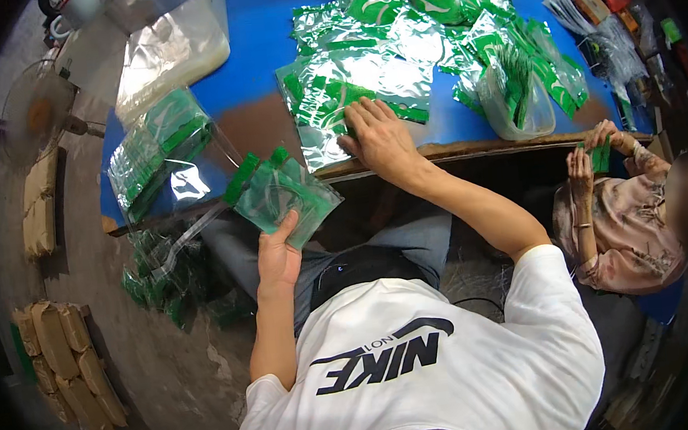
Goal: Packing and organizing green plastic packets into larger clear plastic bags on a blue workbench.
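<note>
My left hand (280, 256) is closed round a small stack of clear plastic packets (282, 200) with green ends. The thumb lies across the top one, and the stack is held just off the table's front edge. My right hand (378, 134) lies on shiny silver-and-green packets (327, 107) near that edge. Its fingers are stretched out over them, with the thumb apart. Left of the held stack, a pile of green-and-clear packets (164, 136) leans at the table's corner. Behind my right hand spreads a larger heap of silver-and-green packets (400, 4).
The blue table (252, 28) has a worn brown front edge. A clear plastic bin (178, 58) stands far left, and a clear tub (534, 111) of green packets sits right. A co-worker (620, 226) holds something green at right. A fan (38, 106) and brown bundles (68, 358) are left.
</note>
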{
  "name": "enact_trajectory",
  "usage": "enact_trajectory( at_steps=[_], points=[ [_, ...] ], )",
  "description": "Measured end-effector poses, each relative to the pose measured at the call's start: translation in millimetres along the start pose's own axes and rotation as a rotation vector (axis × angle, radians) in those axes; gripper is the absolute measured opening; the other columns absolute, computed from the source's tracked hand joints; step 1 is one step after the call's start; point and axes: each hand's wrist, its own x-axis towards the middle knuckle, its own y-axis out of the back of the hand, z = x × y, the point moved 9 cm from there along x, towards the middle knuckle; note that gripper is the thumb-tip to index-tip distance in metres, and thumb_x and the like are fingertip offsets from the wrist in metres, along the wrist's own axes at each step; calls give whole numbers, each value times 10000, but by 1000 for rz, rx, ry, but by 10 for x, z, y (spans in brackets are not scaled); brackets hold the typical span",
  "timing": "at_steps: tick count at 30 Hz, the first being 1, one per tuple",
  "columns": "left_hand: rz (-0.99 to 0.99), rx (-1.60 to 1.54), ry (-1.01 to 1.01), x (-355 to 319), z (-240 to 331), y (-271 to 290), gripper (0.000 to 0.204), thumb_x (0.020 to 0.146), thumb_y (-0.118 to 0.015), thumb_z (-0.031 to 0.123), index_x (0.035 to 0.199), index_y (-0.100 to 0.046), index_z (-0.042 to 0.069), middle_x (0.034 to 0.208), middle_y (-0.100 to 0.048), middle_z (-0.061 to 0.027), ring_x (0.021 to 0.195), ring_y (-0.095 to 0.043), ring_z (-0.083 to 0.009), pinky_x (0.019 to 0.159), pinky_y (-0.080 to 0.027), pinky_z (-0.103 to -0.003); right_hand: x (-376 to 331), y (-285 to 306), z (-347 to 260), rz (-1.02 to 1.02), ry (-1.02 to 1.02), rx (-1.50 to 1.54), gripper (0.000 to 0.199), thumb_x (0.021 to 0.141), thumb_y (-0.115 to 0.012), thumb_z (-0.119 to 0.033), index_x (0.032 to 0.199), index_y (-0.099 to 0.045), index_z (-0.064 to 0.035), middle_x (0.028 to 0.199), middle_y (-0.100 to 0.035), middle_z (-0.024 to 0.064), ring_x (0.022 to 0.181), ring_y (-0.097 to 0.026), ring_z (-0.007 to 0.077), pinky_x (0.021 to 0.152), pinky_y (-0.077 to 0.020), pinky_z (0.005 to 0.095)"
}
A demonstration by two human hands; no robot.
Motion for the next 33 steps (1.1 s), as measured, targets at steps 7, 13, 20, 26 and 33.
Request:
enact_trajectory(
  at_steps=[7, 13, 20, 26, 33],
  points=[
    [-96, -98, 65, -99, -4, -57, 410, 900, -631, -40, 1296, -539, 10, 1272, -612, -112, 1194, -591, -255, 1063, -479, -411, 191, 239, -32, 86, 137, 69, 185, 929, -612, -163, 990, -613, 11, 1003, -666, 177, 878, -662, 278, 692, -526, 379],
    [-184, -128, 97, -103, -44, -306, 397, 881, -666, -34, 1262, -562, 3, 1205, -644, -95, 1122, -628, -236, 1019, -501, -415, -105, 165, -575, -242, -368, 970, 204, 992, -579, -165, 995, -632, 32, 721, -546, 49, 696, -475, 102, 630, -431, 293],
    [-52, 50, -22, 36, 103, -95, 403, 873, -671, -43, 1257, -552, -12, 1204, -633, -108, 1089, -637, -225, 980, -527, -388, -146, 184, -440, -22, 73, 166, 369, 971, -563, -257, 1247, -582, -13, 1322, -556, 222, 1254, -506, 372, 1074, -369, 490],
    [21, -37, 154, 48, -256, 87, 452, 854, -680, -64, 1282, -541, -9, 1248, -615, -108, 1151, -600, -247, 1010, -495, -398, -68, -52, -580, -284, 151, 797, 275, 976, -534, -237, 1060, -651, -2, 1028, -677, 211, 984, -646, 377, 896, -501, 456],
    [-20, -38, 51, -96, -88, -72, 423, 886, -647, -43, 1294, -542, -11, 1258, -615, -126, 1167, -597, -269, 1043, -476, -422, 309, -83, 438, -239, -59, -210, 774, 910, -529, -596, 1447, -423, -48, 1524, -358, 233, 1409, -309, 446, 1161, -199, 596]
  ],
)
